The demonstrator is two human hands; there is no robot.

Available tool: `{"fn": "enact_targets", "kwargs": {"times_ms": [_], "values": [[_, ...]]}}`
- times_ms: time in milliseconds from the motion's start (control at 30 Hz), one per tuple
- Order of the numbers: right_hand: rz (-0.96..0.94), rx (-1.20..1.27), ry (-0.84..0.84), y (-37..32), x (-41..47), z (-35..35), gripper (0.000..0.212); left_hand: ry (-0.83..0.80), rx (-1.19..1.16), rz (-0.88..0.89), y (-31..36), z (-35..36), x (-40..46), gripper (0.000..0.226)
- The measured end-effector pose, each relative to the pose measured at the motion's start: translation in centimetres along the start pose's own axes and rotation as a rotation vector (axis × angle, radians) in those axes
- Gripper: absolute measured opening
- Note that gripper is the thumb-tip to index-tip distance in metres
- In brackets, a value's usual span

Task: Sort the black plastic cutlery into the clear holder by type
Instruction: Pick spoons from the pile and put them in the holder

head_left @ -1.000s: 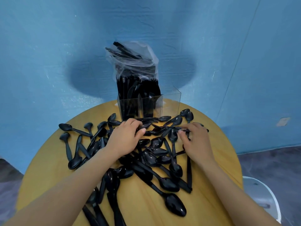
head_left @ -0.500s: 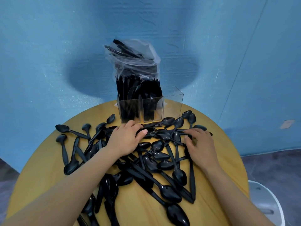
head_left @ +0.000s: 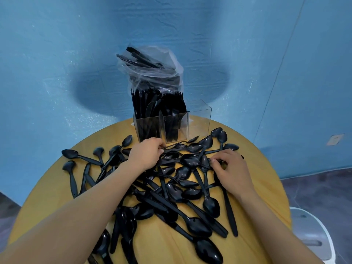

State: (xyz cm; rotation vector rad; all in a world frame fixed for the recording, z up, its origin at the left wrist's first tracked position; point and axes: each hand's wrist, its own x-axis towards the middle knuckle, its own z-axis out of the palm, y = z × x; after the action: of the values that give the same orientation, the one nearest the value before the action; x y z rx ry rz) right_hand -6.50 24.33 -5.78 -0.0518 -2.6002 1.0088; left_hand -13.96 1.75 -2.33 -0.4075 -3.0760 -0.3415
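Many black plastic spoons (head_left: 190, 189) lie heaped on the round yellow table (head_left: 247, 149). At the table's far edge stands the clear holder (head_left: 200, 122); its left and middle compartments are packed with upright black cutlery and its right one looks bare. My left hand (head_left: 146, 155) is just in front of the holder, fingers curled around the end of a thin black cutlery piece (head_left: 181, 144). On the right of the heap, my right hand (head_left: 230, 170) pinches a black handle (head_left: 207, 161) between thumb and fingertips.
A clear plastic bag (head_left: 152, 73) holding more black cutlery stands behind the holder against the blue wall. A white seat (head_left: 312, 235) is at the lower right beside the table. Loose spoons spread to the table's left side (head_left: 70, 153).
My left hand has slid forward toward the holder and closed on a piece there. My right hand has stayed at the right of the heap, its fingers curling onto a handle.
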Motion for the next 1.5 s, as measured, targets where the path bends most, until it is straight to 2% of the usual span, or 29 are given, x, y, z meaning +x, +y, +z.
{"fn": "enact_targets", "kwargs": {"times_ms": [267,367,533,833,967,1067,1133,1267,1400,1500], "values": [[0.001,-0.011,-0.008,-0.1,0.0,0.0,0.016,-0.131,-0.048,-0.049,0.4,-0.9,0.7,0.024],[0.004,-0.013,-0.008,0.0,0.0,0.0,0.016,-0.112,-0.018,-0.035,0.2,-1.0,0.5,0.022],[-0.002,-0.015,-0.004,-0.1,-0.1,-0.1,0.016,-0.086,-0.065,-0.025,-0.2,-2.1,-0.4,0.027],[-0.007,-0.031,0.049,-0.7,-0.3,-0.4,0.016,-0.036,-0.174,0.018,-0.6,-3.3,-3.3,0.02],[-0.118,-0.053,0.072,-3.2,0.3,-0.7,0.02,-0.033,-0.194,0.03,-0.4,-3.2,-4.4,0.019],[-0.247,-0.173,-0.04,-6.0,0.9,0.0,0.028,-0.031,-0.2,0.048,-0.2,-3.3,-5.3,0.019],[-0.253,-0.258,-0.133,-6.8,1.2,0.6,0.03,-0.023,-0.218,0.05,-0.3,-3.5,-5.8,0.02],[-0.26,-0.177,-0.301,-7.0,1.0,0.8,0.016,0.015,-0.294,0.036,-1.3,-3.9,-6.6,0.02],[-0.301,-0.176,-0.341,-6.4,0.9,0.0,0.017,0.055,-0.462,-0.029,-2.3,-4.6,-6.8,0.021],[-0.297,-0.2,-0.431,-6.4,1.3,-0.5,0.017,0.046,-0.547,-0.034,-2.4,-4.8,-6.9,0.015]]}}
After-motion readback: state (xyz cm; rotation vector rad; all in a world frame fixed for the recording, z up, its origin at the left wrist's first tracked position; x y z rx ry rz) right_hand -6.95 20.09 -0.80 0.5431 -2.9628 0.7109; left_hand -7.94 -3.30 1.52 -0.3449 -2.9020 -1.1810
